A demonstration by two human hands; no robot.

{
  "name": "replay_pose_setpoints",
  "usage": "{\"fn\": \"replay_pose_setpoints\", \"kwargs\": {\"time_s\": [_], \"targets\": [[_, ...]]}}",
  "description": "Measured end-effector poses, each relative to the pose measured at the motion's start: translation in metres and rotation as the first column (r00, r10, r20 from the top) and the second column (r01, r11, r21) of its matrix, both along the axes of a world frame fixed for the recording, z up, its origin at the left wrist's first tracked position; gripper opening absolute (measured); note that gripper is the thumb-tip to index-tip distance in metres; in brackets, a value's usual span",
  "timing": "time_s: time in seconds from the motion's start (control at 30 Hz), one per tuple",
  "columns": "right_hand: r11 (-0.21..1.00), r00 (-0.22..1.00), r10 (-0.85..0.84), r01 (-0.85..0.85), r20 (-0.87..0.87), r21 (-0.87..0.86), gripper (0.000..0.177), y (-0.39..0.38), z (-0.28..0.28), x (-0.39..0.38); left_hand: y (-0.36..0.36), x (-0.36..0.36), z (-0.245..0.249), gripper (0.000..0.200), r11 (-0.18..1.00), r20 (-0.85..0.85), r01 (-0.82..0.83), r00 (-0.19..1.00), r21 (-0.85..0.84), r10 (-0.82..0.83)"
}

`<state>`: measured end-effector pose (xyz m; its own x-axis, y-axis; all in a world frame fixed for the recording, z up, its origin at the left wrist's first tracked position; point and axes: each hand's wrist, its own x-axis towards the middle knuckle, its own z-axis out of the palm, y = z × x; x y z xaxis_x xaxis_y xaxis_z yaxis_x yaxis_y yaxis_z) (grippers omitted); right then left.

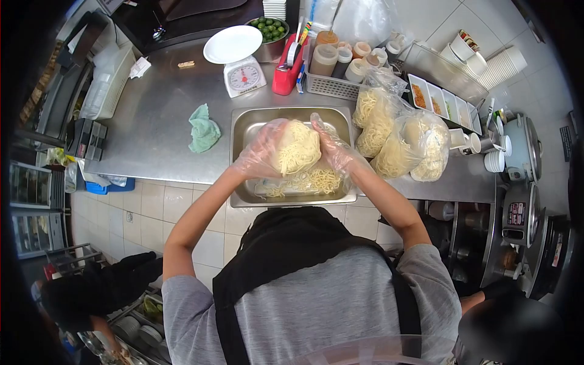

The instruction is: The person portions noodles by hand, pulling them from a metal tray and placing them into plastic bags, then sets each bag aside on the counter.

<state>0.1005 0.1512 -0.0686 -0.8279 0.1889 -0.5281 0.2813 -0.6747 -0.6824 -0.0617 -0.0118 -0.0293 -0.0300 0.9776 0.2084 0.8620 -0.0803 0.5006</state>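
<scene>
My left hand (263, 150), in a clear plastic glove, cups a bundle of pale yellow noodles (298, 148) from the left side. At the bundle's right edge is my right hand (334, 150), gloved too, its fingers stretched out and its palm turned toward the noodles. Both hands are over a rectangular steel tray (242, 193) on the counter. Loose noodles (316, 184) lie in the tray beneath them. Close by on the right, several clear bags of noodles (389, 146) stand against one another.
Behind the tray are a scale (244, 78) with a white plate, a red tape dispenser (285, 78) and a basket (331, 87) of sauce bottles. A green cloth (204, 129) lies left on the steel counter (155, 131). Another person (100, 292) works at lower left.
</scene>
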Motion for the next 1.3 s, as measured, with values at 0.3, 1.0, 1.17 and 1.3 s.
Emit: {"fn": "replay_pose_setpoints", "kwargs": {"time_s": [0.3, 1.0, 1.17, 1.3], "targets": [[0.609, 0.94, 0.328, -0.138, -0.09, 0.781, 0.08, -0.013, 0.059, -0.004, -0.016, -0.004, -0.009, 0.132, 0.97, 0.616, -0.048, 0.765, -0.237, 0.188], [0.301, 0.936, 0.348, -0.164, 0.052, 0.94, 0.098, -0.017, 0.061, -0.038, -0.009, -0.008, -0.022, 0.136, 0.971, 0.632, -0.075, 0.747, -0.226, 0.205], [0.363, 0.945, 0.327, -0.125, -0.001, 0.923, 0.091, -0.018, 0.056, -0.039, -0.012, -0.003, -0.027, 0.126, 0.964, 0.61, -0.144, 0.751, -0.225, 0.254], [0.416, 0.941, 0.335, -0.115, -0.035, 0.902, 0.087, -0.019, 0.062, -0.038, -0.015, 0.003, -0.022, 0.118, 0.962, 0.665, -0.198, 0.695, -0.189, 0.274]]}}
